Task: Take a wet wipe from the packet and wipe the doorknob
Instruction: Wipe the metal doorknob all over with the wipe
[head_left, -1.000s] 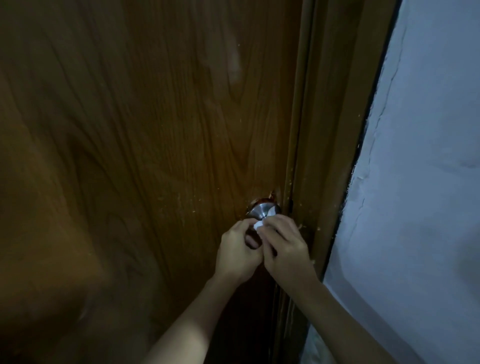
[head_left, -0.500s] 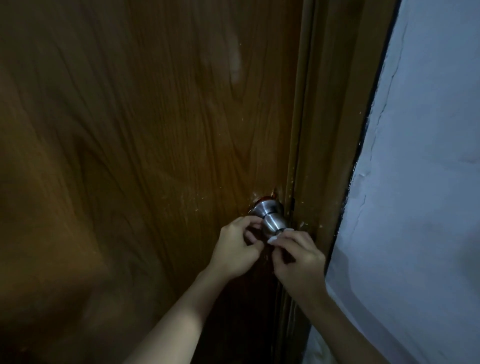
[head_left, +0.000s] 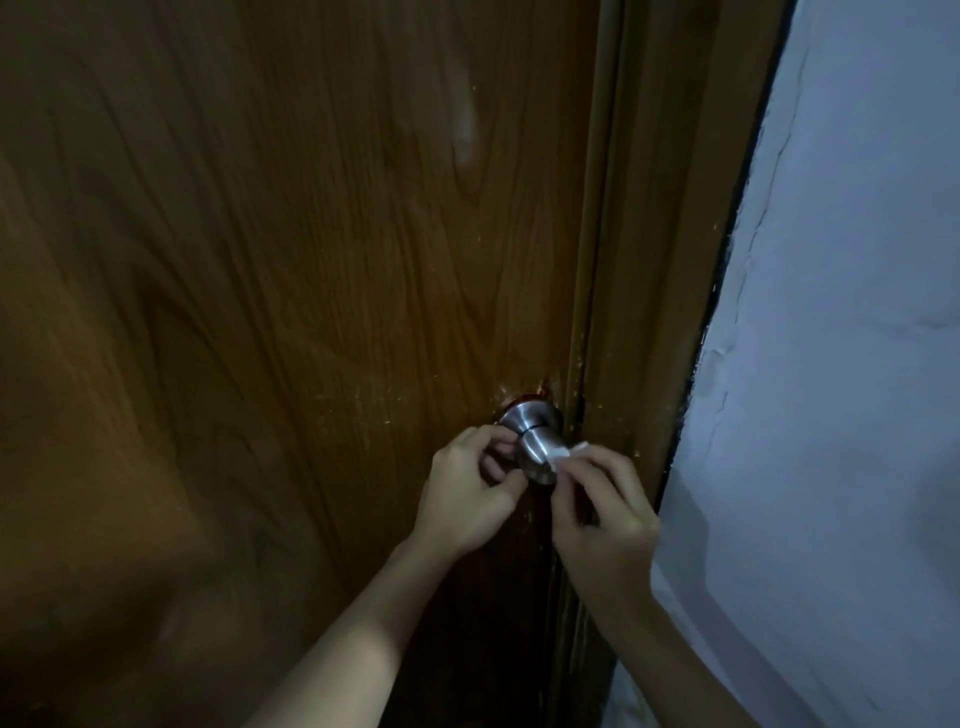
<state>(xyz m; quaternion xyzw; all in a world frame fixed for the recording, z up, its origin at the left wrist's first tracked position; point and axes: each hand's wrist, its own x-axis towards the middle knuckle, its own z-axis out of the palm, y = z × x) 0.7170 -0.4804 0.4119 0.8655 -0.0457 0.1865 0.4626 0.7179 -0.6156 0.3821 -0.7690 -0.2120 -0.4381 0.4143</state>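
Observation:
A round brushed-steel doorknob (head_left: 537, 448) sticks out of the brown wooden door (head_left: 291, 291) near its right edge. My right hand (head_left: 605, 512) pinches a small white wet wipe (head_left: 569, 452) and presses it against the knob's right side. My left hand (head_left: 470, 491) curls at the knob's left side, fingertips touching the neck behind the knob. No wipe packet is in view.
The wooden door frame (head_left: 660, 249) runs up just right of the knob. A pale blue-white wall (head_left: 841, 364) with cracked paint fills the right side. The light is dim.
My right hand has slid with the wipe from the knob's front face to its right side. The knob's face is now uncovered. My left hand has shifted slightly left.

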